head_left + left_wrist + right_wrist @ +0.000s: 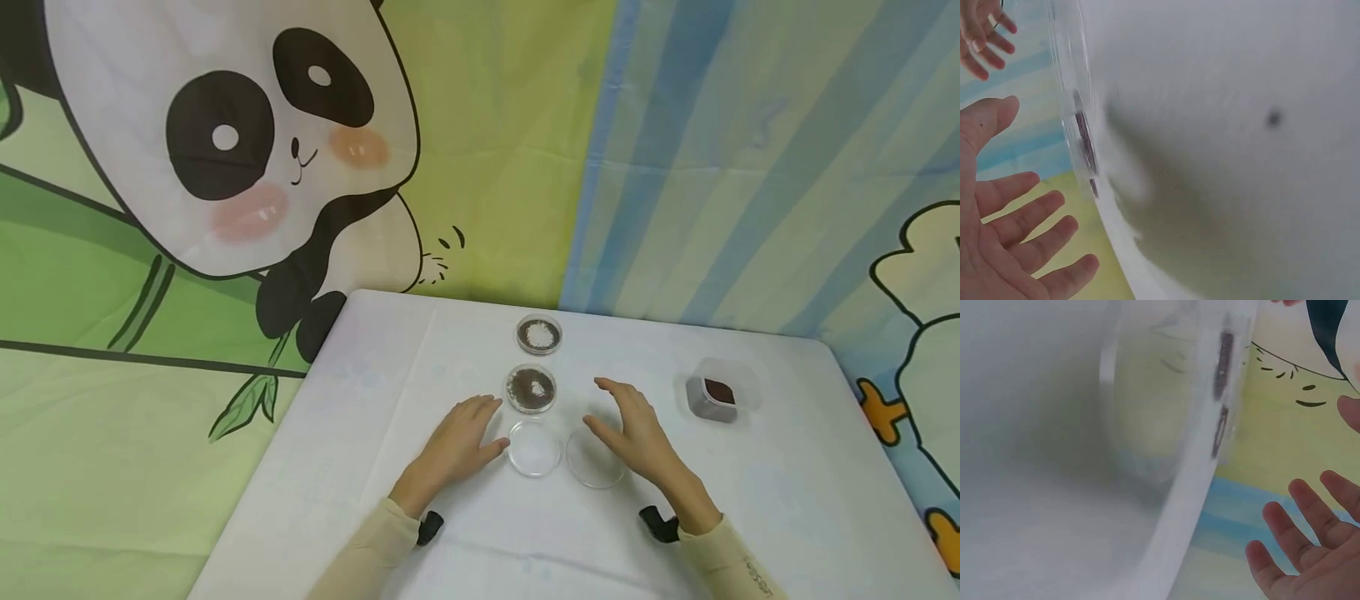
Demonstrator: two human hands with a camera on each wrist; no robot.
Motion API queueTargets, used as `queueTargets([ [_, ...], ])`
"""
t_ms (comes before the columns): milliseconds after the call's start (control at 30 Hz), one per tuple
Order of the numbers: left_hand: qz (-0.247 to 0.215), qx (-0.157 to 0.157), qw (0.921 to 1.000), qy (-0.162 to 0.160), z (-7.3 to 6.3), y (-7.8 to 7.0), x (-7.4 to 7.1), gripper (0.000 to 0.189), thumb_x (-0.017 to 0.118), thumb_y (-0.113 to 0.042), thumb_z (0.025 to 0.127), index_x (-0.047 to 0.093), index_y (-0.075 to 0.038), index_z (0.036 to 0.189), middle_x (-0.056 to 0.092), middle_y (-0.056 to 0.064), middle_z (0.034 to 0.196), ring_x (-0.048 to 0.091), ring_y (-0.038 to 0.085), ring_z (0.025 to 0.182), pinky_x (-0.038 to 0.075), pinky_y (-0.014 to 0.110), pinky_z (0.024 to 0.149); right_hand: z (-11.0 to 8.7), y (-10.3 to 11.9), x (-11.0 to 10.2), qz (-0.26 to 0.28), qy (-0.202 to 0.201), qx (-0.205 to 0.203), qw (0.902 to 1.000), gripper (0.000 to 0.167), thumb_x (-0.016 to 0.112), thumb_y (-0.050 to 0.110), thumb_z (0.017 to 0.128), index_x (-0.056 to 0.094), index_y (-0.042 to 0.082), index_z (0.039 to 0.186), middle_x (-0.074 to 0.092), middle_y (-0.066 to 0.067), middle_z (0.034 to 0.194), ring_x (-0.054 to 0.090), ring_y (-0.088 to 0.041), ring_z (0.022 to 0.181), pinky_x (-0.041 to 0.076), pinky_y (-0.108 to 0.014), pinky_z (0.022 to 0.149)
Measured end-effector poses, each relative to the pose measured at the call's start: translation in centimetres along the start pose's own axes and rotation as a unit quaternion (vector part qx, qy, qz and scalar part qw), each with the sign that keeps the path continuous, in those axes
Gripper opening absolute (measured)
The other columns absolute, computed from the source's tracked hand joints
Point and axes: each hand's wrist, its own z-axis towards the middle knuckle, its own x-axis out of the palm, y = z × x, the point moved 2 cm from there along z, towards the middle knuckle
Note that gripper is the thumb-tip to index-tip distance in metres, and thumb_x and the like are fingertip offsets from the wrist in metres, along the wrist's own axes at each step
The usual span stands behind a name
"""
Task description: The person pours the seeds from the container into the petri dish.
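Note:
Two clear, empty-looking petri dish pieces lie side by side on the white table: a left one (534, 448) and a right one (595, 458). My left hand (461, 442) is beside the left piece, thumb tip right at its rim, fingers spread. Over the far edge of the right piece, my right hand (633, 429) hovers with fingers apart, holding nothing. Beyond them sits a petri dish with dark brown grains and a little white powder (531, 388). Farther back stands another petri dish (539, 334), its dark grains mostly covered by white powder. Both wrist views show the palms bare.
A small clear tub of dark brown grains (718, 395) stands at the right of the white table (465, 542). Behind the table hangs a printed cloth with a panda (300, 158). Black wrist mounts (660, 525) sit under both wrists.

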Motion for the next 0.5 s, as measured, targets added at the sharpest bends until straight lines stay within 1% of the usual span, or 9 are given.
queueTargets([
  [167, -0.01, 0.01, 0.9998, -0.012, -1.2, -0.6, 0.6, 0.064, 0.067, -0.041, 0.096, 0.049, -0.006, 0.146, 0.05, 0.013, 0.146, 0.044, 0.029, 0.137, 0.033, 0.042, 0.113, -2.5, -0.9, -0.2, 0.005, -0.039, 0.006, 0.9992, 0.058, 0.077, 0.012, 0.089, 0.05, -0.002, 0.139, 0.056, -0.018, 0.133, 0.051, -0.038, 0.118, 0.041, -0.056, 0.093],
  [267, -0.02, 0.013, 0.9995, -0.021, -1.5, -0.9, 1.0, 0.063, 0.066, -0.041, 0.096, 0.049, -0.006, 0.146, 0.05, 0.011, 0.146, 0.043, 0.027, 0.138, 0.032, 0.039, 0.113, -3.2, -1.5, -0.7, -0.001, -0.071, 0.003, 0.9974, 0.059, 0.079, 0.007, 0.086, 0.052, -0.004, 0.137, 0.057, -0.019, 0.131, 0.051, -0.039, 0.117, 0.04, -0.054, 0.092],
  [333, -0.023, 0.017, 0.9992, -0.029, -1.5, -1.0, 1.2, 0.064, 0.067, -0.042, 0.096, 0.05, -0.006, 0.145, 0.05, 0.011, 0.146, 0.043, 0.026, 0.138, 0.033, 0.039, 0.113, -3.3, -2.0, -1.4, -0.002, -0.095, 0.005, 0.9954, 0.06, 0.079, 0.003, 0.083, 0.052, -0.006, 0.136, 0.057, -0.022, 0.129, 0.051, -0.041, 0.117, 0.039, -0.054, 0.093],
  [400, -0.025, 0.02, 0.999, -0.033, -1.4, -1.2, 1.3, 0.066, 0.067, -0.044, 0.095, 0.05, -0.006, 0.145, 0.05, 0.011, 0.146, 0.042, 0.027, 0.138, 0.033, 0.04, 0.113, -3.4, -2.5, -2.3, -0.001, -0.118, 0.019, 0.9928, 0.06, 0.079, 0.002, 0.083, 0.052, -0.006, 0.136, 0.056, -0.024, 0.129, 0.049, -0.043, 0.118, 0.039, -0.056, 0.092],
  [500, -0.02, 0.022, 0.999, -0.031, -1.3, -1.4, 1.2, 0.07, 0.067, -0.05, 0.093, 0.049, -0.006, 0.146, 0.048, 0.013, 0.147, 0.041, 0.03, 0.139, 0.032, 0.041, 0.114, -3.5, -3.2, -4.0, 0.003, -0.147, 0.051, 0.9878, 0.061, 0.078, 0.002, 0.084, 0.05, -0.006, 0.138, 0.053, -0.028, 0.13, 0.046, -0.046, 0.118, 0.037, -0.06, 0.09],
])
